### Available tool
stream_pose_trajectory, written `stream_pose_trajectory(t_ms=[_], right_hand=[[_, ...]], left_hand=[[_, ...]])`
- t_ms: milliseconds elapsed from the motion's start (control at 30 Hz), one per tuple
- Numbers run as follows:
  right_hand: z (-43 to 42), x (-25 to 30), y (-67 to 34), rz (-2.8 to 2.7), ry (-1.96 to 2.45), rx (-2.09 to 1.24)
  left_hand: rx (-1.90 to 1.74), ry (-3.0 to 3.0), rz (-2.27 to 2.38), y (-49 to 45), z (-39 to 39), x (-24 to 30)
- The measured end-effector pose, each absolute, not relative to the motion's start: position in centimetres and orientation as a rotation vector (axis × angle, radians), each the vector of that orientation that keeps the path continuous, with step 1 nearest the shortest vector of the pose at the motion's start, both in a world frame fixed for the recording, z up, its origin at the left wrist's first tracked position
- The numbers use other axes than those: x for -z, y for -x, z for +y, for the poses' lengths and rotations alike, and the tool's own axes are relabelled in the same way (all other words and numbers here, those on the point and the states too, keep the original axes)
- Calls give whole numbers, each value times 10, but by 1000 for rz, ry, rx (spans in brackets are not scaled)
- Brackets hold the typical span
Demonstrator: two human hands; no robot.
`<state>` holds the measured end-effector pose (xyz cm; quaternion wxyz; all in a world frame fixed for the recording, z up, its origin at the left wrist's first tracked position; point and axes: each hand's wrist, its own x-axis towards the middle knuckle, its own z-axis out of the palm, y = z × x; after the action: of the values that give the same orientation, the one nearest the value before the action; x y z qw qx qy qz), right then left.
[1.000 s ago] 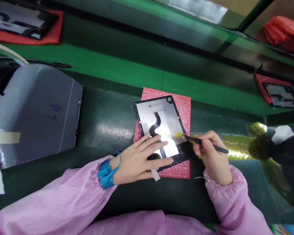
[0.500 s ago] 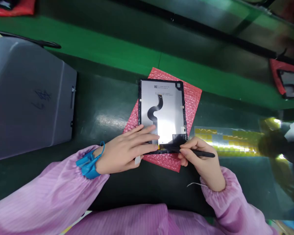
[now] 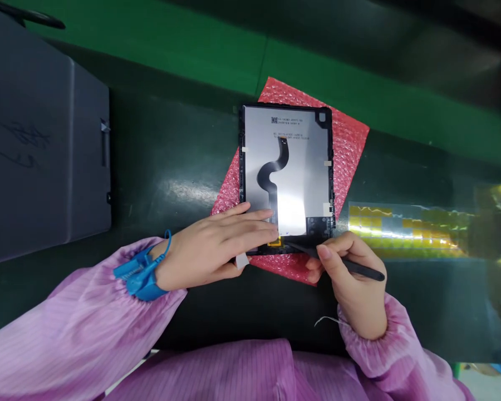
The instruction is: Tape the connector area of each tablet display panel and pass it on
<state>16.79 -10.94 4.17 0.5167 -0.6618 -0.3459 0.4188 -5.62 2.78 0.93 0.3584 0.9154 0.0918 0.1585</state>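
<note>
A tablet screen assembly (image 3: 300,184) lies back side up, its silvery panel set in a black frame. A wavy black flex cable (image 3: 273,167) runs down the panel to a yellow-edged patch (image 3: 274,241) near the lower edge. My left hand (image 3: 217,245) rests with fingers stretched over the lower left of the assembly, fingertips at the cable's lower end. Between its thumb and the frame shows a small white tab (image 3: 242,261). My right hand (image 3: 348,273) grips black tweezers (image 3: 363,270), their tips pointing left beside the yellow patch.
Pink bubble wrap (image 3: 350,139) lies under the assembly on the dark green bench. A grey plastic bin (image 3: 45,139) with handwriting stands at the left. To the right is a clear sheet with rows of yellow stickers (image 3: 409,231). A blue wrist strap (image 3: 140,275) circles my left wrist.
The camera view has come closer and shifted. My right hand with the tweezers has drawn slightly right, so more of the yellow patch shows. The left hand stays on the assembly.
</note>
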Motion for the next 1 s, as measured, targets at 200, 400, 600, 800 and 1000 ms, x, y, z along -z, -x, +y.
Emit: stream_pose_trajectory(t_ms=[200, 400, 600, 800, 1000], right_hand=[[-115, -39, -159, -775, 1594, -964], [-115, -39, -158, -818, 1608, -962], [-113, -39, -159, -834, 1637, -962], [-113, -39, -160, -837, 1704, -933], [-112, -39, -161, -839, 1689, -936]], left_hand=[[-349, -2327, 267, 57, 28, -10], [-370, -2251, 273, 57, 27, -9], [-373, -2278, 256, 57, 29, -9], [-293, -2240, 244, 56, 34, -12], [-311, -2266, 256, 55, 33, -11]])
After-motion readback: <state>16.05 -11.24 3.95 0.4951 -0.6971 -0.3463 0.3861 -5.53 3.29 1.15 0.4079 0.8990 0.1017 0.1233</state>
